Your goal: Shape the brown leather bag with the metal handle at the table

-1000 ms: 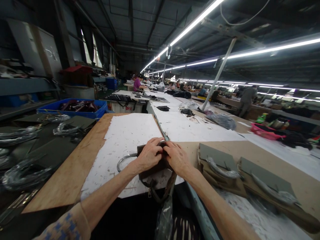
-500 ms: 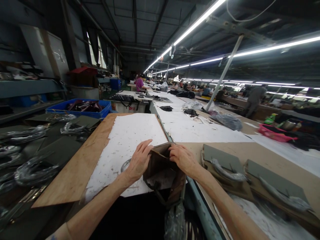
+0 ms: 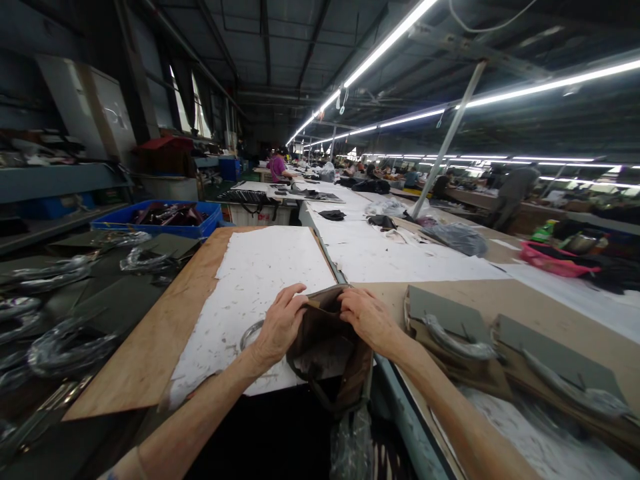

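- Closest to the camera, a crinkly clear plastic bag (image 3: pixel 350 445) hangs below the table edge, right under the hands.
- Both forearms reach in from the bottom and meet on a brown bag (image 3: pixel 325 343). It sits at the near edge of the table, half hanging over, with its mouth facing up.
- The left hand (image 3: pixel 280 325) has its fingers curled over the left rim of the bag, pinching it.
- The right hand (image 3: pixel 367 317) is clamped on the right rim the same way, so the opening gapes between the two.
- A plastic-wrapped curved handle (image 3: pixel 249 331) pokes out just beside the left wrist.
- All that lies on a speckled white paper sheet (image 3: pixel 265 267) spread over a plywood board (image 3: pixel 160 327).
- To the right sits a pile of grey-green bags (image 3: pixel 445 320) with wrapped handles.
- Further left is a blue crate (image 3: pixel 200 227) full of dark stuff.
- Over on the right there's a pink tray (image 3: pixel 547 261).
- Way down the row, a person in a purple top (image 3: pixel 276 167) is at another table.
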Tool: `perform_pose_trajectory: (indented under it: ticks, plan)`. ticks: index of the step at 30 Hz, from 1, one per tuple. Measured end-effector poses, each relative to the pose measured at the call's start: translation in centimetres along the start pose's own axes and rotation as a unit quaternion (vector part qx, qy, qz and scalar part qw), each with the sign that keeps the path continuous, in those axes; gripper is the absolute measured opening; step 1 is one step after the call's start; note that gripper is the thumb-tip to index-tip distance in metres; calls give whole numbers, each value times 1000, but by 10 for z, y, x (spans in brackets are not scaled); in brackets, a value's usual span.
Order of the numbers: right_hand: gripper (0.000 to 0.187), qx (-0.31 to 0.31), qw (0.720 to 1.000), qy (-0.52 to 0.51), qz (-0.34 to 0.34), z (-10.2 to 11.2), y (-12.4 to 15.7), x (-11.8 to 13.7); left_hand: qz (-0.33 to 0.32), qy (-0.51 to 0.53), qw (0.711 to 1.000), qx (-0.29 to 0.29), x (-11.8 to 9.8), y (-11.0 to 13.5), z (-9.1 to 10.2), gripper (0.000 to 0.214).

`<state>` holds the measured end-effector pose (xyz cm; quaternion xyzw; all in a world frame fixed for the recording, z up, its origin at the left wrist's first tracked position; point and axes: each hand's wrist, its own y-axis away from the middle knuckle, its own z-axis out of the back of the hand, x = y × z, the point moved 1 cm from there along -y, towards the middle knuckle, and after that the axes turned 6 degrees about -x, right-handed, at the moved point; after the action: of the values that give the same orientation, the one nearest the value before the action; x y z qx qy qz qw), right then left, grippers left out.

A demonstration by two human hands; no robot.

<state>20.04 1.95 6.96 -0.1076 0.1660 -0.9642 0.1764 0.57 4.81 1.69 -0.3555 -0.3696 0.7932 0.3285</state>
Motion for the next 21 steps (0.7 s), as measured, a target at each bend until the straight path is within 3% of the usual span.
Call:
perform_pose_trajectory:
  ticks: [6,13,17,21]
  plan:
    - [12,-9,1000,4,10,-2,0,-1,3,-35,999,19,-1,-7,3,19]
    - [11,-10,1000,-2,1,-1,0,-1,-42,-57,995,71,-3,-7,5,11]
    - [8,-17,1000,-4,-16,-2,-1,-1,7,-4,997,79,-2,-12,5,10]
    - [11,-31,999,17,-38,-3,-6,1,97,16,989,107,-4,-21,5,11]
